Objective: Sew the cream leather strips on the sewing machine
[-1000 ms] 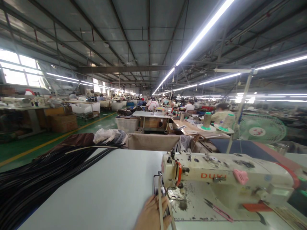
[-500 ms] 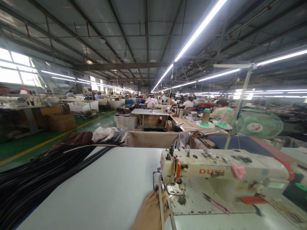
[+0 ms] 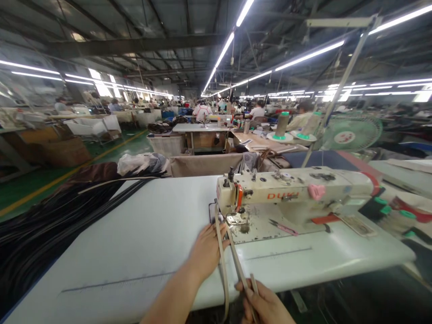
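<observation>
My left hand [image 3: 209,247] lies beside the needle area of a white sewing machine [image 3: 270,189], palm down with the fingers stretched forward. A narrow beige strap [image 3: 222,265] runs down across its back from the machine head and loops over the table's front edge. Close to its thumb, another length of beige strap [image 3: 237,262] comes from under the machine head. Lower down, at the table edge, my right hand [image 3: 265,302] pinches this length between thumb and fingers. A short strap end sticks up from the same grip.
Pink-handled snips [image 3: 285,228] lie on the machine bed. A pile of dark strips [image 3: 67,238] covers the table's left side. Behind the machine stand thread cones [image 3: 281,126], a green fan [image 3: 353,132] and a fabric-lined bin [image 3: 205,165]. Other people sit at tables farther back.
The view has tilted down, so the table and machine sit higher in the picture. My right hand has come into sight, holding the strap. My left hand stays by the needle area.
</observation>
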`<act>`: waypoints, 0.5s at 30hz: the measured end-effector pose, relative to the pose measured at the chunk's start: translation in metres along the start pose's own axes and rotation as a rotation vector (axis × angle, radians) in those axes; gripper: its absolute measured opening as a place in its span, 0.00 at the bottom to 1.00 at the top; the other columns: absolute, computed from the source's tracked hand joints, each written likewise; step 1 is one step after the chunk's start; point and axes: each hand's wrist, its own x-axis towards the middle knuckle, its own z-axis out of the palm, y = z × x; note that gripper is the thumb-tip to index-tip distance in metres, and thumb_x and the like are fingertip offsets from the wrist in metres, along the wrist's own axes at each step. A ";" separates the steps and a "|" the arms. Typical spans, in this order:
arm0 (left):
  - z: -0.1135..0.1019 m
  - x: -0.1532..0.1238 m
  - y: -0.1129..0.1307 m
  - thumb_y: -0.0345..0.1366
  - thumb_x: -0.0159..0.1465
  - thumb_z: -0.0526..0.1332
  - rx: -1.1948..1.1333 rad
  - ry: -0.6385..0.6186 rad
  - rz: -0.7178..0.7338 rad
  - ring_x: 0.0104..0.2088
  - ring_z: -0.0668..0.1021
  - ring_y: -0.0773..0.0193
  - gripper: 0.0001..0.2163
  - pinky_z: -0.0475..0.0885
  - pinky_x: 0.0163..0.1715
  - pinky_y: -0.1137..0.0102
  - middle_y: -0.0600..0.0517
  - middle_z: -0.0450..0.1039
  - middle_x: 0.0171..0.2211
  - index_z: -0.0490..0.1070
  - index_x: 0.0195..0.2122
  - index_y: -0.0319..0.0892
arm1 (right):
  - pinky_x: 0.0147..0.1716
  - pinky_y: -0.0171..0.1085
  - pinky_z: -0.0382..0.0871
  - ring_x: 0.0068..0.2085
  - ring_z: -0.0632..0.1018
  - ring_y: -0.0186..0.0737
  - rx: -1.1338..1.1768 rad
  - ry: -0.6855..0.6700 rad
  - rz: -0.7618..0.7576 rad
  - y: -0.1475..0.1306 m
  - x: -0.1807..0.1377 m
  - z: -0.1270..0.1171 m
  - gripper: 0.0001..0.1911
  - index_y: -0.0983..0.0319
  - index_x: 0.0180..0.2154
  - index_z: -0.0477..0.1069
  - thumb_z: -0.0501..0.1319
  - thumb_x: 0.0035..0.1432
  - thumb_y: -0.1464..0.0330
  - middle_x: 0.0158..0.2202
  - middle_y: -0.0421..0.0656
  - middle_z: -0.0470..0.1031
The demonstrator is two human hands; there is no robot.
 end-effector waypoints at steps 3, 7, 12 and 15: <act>-0.002 -0.001 0.000 0.42 0.75 0.48 -0.002 -0.003 0.007 0.65 0.66 0.56 0.20 0.62 0.65 0.53 0.47 0.65 0.64 0.62 0.65 0.44 | 0.14 0.27 0.59 0.16 0.75 0.34 0.009 0.047 0.028 -0.008 -0.010 0.012 0.38 0.63 0.42 0.70 0.71 0.39 0.42 0.16 0.32 0.67; -0.004 -0.001 0.000 0.42 0.75 0.48 0.001 -0.001 0.010 0.65 0.66 0.56 0.20 0.62 0.65 0.54 0.47 0.65 0.63 0.63 0.64 0.44 | 0.15 0.27 0.61 0.17 0.76 0.34 0.028 0.058 0.019 -0.016 -0.020 0.019 0.31 0.63 0.42 0.70 0.70 0.45 0.47 0.17 0.32 0.68; -0.004 0.000 -0.001 0.43 0.75 0.46 0.020 -0.018 0.018 0.66 0.65 0.56 0.21 0.61 0.66 0.54 0.47 0.64 0.64 0.62 0.65 0.43 | 0.17 0.27 0.63 0.19 0.78 0.34 0.037 0.049 0.008 -0.018 -0.022 0.017 0.25 0.63 0.43 0.70 0.68 0.52 0.51 0.20 0.32 0.68; -0.003 0.000 -0.001 0.43 0.75 0.46 0.023 -0.013 0.025 0.65 0.65 0.57 0.21 0.60 0.66 0.54 0.46 0.64 0.64 0.62 0.64 0.42 | 0.17 0.28 0.63 0.19 0.78 0.35 0.019 0.053 0.011 -0.019 -0.023 0.017 0.26 0.63 0.43 0.70 0.69 0.51 0.51 0.19 0.33 0.68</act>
